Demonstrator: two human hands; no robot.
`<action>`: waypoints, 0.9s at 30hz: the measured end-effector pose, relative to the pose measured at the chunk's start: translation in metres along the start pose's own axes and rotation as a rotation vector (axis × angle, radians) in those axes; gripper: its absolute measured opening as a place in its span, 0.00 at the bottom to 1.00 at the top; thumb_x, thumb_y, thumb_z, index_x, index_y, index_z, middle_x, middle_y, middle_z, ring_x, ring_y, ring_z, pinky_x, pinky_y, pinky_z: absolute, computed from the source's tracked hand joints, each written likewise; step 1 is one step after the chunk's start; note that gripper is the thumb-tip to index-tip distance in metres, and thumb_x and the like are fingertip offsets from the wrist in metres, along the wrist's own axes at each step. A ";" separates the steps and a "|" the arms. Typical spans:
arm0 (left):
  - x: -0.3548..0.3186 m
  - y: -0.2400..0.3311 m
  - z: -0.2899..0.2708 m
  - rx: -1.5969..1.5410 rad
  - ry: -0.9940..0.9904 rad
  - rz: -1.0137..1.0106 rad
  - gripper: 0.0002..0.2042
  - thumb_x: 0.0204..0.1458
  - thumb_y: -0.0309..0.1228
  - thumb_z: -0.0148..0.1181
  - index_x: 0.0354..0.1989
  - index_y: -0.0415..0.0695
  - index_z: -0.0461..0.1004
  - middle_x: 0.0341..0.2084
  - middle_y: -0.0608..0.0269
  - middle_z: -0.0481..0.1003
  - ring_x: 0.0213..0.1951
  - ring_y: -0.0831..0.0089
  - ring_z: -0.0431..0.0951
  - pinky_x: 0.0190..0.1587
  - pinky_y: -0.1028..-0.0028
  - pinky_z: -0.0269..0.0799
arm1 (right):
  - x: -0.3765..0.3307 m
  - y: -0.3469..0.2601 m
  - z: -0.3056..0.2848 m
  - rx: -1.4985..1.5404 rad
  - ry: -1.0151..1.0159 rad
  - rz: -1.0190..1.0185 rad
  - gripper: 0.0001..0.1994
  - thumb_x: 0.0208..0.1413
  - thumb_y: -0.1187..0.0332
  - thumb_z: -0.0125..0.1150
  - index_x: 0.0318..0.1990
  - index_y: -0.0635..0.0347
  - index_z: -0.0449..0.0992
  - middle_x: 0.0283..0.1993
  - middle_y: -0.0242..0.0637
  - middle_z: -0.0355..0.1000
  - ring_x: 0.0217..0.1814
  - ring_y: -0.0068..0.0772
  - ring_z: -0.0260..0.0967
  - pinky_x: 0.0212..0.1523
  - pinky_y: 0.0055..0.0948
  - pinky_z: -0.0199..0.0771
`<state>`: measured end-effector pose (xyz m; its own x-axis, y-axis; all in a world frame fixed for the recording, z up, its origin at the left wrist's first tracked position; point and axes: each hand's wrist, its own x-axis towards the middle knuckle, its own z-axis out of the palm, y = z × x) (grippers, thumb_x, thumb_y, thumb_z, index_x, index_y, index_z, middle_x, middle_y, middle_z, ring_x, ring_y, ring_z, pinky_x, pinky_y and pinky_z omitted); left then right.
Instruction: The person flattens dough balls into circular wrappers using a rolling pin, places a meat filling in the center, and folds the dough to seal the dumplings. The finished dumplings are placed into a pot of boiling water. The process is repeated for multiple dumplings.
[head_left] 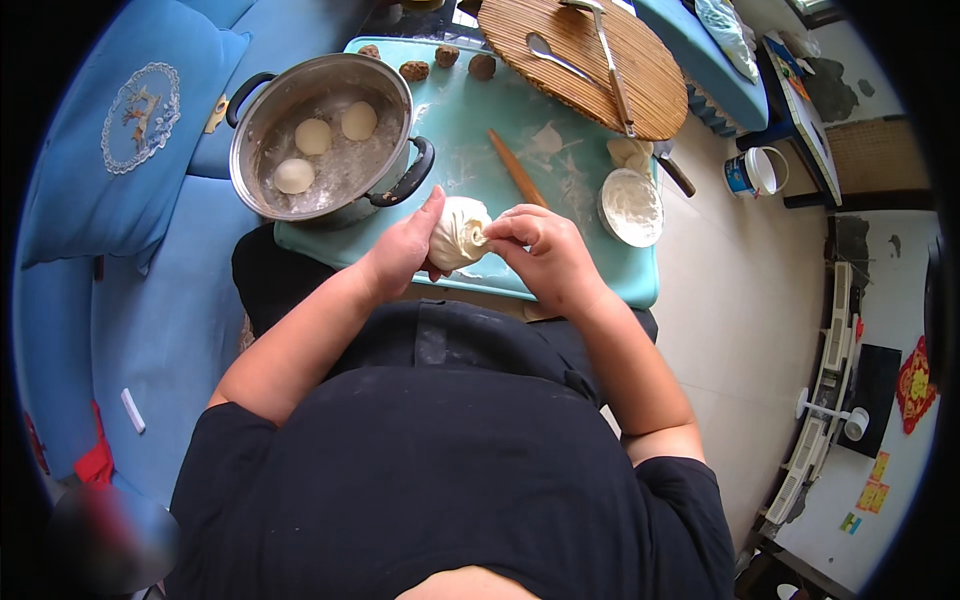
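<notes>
White dough bun (458, 233) cupped by left hand (400, 250) (right hand (545, 250) pinching its top).

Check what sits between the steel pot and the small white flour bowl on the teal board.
In the head view, a wooden rolling pin lies slantwise on the floured teal board, between the steel pot and the flour bowl. Nothing else there.

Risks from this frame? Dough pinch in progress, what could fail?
1. The left hand only cups the dough ball while the right hand pinches its top; a hard pull might tear the gathered seam.
2. The rolling pin lies loose just beyond the hands; a knock could roll it.
3. The pot sits at the teal board's left edge; a nudge may tip it.
</notes>
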<state>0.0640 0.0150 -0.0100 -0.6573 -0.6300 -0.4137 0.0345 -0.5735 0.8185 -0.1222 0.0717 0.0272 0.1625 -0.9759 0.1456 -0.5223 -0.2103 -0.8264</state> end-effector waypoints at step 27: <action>-0.002 0.000 -0.001 -0.331 -0.262 -0.264 0.28 0.59 0.57 0.26 0.49 0.49 0.68 0.38 0.63 0.75 0.38 0.62 0.77 0.33 0.71 0.71 | 0.007 -0.018 -0.011 0.183 -0.089 0.288 0.11 0.41 0.73 0.69 0.33 0.61 0.73 0.27 0.32 0.68 0.30 0.23 0.67 0.31 0.23 0.69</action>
<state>0.0661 0.0153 -0.0098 -0.8415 -0.3124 -0.4407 0.0510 -0.8581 0.5109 -0.1208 0.0684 0.0493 0.1068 -0.9831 -0.1488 -0.3996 0.0946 -0.9118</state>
